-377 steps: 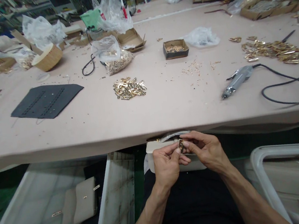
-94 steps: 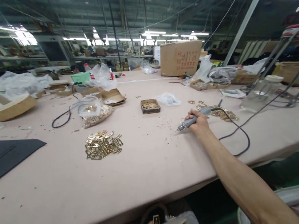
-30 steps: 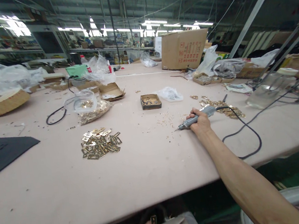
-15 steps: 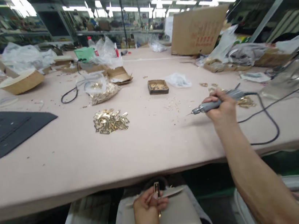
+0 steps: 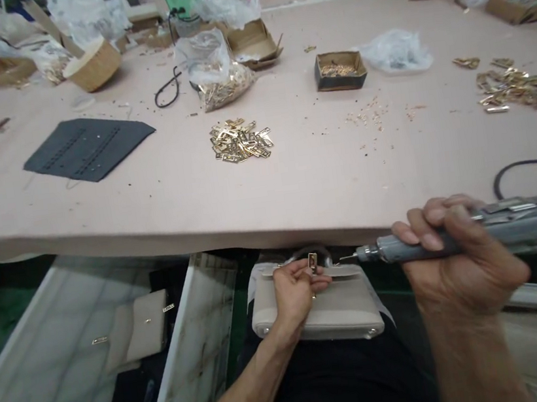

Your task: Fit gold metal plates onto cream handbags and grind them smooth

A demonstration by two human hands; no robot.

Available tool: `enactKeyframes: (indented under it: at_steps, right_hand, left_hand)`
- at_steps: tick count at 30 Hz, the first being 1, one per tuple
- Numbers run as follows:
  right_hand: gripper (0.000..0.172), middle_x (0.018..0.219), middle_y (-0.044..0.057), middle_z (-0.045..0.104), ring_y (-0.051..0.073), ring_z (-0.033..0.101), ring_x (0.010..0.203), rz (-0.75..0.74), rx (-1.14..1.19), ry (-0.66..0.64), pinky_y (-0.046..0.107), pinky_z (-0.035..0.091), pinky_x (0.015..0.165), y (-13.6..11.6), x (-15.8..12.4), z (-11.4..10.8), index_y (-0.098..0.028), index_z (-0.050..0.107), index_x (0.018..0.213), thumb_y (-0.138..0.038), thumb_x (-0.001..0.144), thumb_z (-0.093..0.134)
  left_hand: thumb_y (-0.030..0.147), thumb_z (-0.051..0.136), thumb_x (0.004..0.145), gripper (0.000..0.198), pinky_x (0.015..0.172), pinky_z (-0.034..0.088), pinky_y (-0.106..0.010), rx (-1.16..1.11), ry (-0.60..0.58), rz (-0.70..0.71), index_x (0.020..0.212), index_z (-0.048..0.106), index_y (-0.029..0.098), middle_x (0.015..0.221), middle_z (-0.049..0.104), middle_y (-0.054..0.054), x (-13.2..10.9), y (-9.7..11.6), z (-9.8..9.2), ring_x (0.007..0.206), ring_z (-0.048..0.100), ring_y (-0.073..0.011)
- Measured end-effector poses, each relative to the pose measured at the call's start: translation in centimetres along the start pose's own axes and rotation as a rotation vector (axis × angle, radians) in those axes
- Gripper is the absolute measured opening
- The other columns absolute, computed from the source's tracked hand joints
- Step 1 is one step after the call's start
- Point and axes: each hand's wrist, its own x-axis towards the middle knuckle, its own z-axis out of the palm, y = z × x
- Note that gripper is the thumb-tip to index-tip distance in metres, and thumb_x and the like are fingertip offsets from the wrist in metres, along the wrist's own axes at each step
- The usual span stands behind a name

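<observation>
A beige handbag [image 5: 344, 306] rests on the lap below the table edge. My left hand [image 5: 293, 293] is closed at its flap, pinching a small gold rectangular clasp plate [image 5: 312, 260] that stands up between the fingertips. The flap edge lies partly under those fingers. In my right hand [image 5: 458, 255] is a grey electric screwdriver [image 5: 408, 246], gripped around its body. Its thin bit points left, toward the clasp plate, with a small gap that I cannot judge exactly. On the table lies a pile of gold clasp plates [image 5: 240, 142].
Tiny gold screws [image 5: 370, 114] are scattered near a small box [image 5: 342, 82] of them. More gold hardware [image 5: 525, 88] lies at right, beside the screwdriver's cord [image 5: 531, 163]. A dark board [image 5: 88, 149] lies at left. Below stands a white-walled bin [image 5: 39, 376] with bags inside.
The view has tilted down. My right hand has brought the screwdriver from above the table down toward the handbag. My left hand still holds the clasp plate at the flap.
</observation>
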Motion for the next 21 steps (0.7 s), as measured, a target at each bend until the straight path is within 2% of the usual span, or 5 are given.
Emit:
enactKeyframes:
  at_steps: [4, 9, 15, 21]
  right_hand:
    - [0.013, 0.069, -0.002, 0.057, 0.01, 0.047, 0.05, -0.052, -0.136, -0.054, 0.03, 0.042, 0.055, 3.1, -2.6, 0.2, -0.018, 0.066, 0.09, -0.015, 0.08, 0.074]
    - [0.015, 0.074, -0.001, 0.059, 0.011, 0.051, 0.051, -0.065, -0.209, -0.125, 0.032, 0.046, 0.055, 5.6, -4.5, 0.2, -0.019, 0.064, 0.092, -0.019, 0.083, 0.076]
    - [0.016, 0.084, 0.0, 0.059, 0.012, 0.056, 0.056, -0.085, -0.251, -0.171, 0.032, 0.048, 0.055, 7.1, -5.5, 0.2, -0.02, 0.065, 0.096, -0.018, 0.084, 0.076]
    - [0.015, 0.085, 0.0, 0.06, 0.011, 0.056, 0.056, -0.088, -0.253, -0.199, 0.031, 0.048, 0.054, 7.6, -5.8, 0.3, -0.02, 0.065, 0.097, -0.016, 0.085, 0.074]
  left_hand:
    - [0.007, 0.059, 0.082, 0.024, 0.058, 0.062, -0.024, -0.017, 0.01, -0.021, 0.104, 0.067, -0.001, 0.09, 0.076, -0.022, -0.2, 0.2, -0.1, 0.068, 0.077, -0.0246]
    - [0.006, 0.06, 0.082, 0.022, 0.057, 0.062, -0.024, -0.036, 0.013, -0.025, 0.101, 0.068, -0.001, 0.088, 0.075, -0.02, -0.6, 0.5, 0.0, 0.064, 0.077, -0.0239]
    - [0.008, 0.062, 0.082, 0.018, 0.056, 0.061, -0.024, -0.054, -0.002, -0.013, 0.096, 0.071, 0.002, 0.088, 0.076, -0.018, -0.8, 0.8, 0.0, 0.063, 0.076, -0.0227]
    - [0.01, 0.064, 0.081, 0.017, 0.057, 0.061, -0.025, -0.063, -0.014, -0.006, 0.095, 0.072, 0.003, 0.088, 0.077, -0.019, -1.1, 1.0, -0.2, 0.064, 0.076, -0.0236]
